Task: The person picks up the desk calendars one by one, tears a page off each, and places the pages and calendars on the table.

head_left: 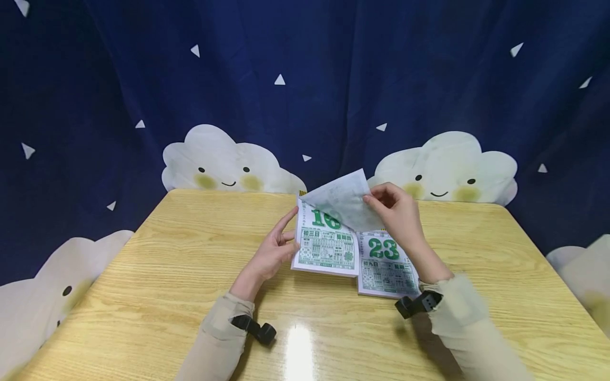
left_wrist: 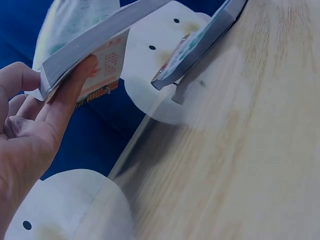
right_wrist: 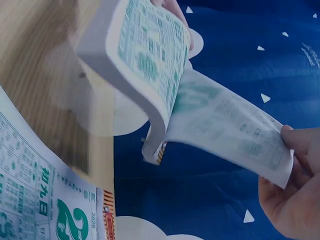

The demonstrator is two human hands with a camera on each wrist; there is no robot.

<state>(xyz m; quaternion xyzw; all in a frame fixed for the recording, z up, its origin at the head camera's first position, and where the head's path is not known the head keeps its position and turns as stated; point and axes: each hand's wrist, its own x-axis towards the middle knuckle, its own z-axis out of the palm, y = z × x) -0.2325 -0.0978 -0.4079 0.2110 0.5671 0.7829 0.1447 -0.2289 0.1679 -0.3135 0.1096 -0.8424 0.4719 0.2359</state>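
Note:
My left hand [head_left: 271, 251] grips the left side of a thick tear-off calendar [head_left: 329, 251] with green print that shows 16. In the left wrist view, the calendar's edge [left_wrist: 95, 42] lies between thumb and fingers, raised off the table. A thin page [head_left: 343, 198] is lifted from the front, its plain back showing. My right hand [head_left: 402, 217] pinches that page by a corner. The right wrist view shows the page [right_wrist: 230, 125] stretched from the pad's top to the fingers, still joined there as far as I can see. A second calendar [head_left: 388, 270] showing 23 lies below the right hand.
Both calendars are over a light wooden table [head_left: 167, 286]. Behind it hangs a dark blue curtain [head_left: 314, 63] with white triangles and smiling clouds. A small black camera [head_left: 254, 329] is strapped to the left wrist, another [head_left: 419, 302] to the right.

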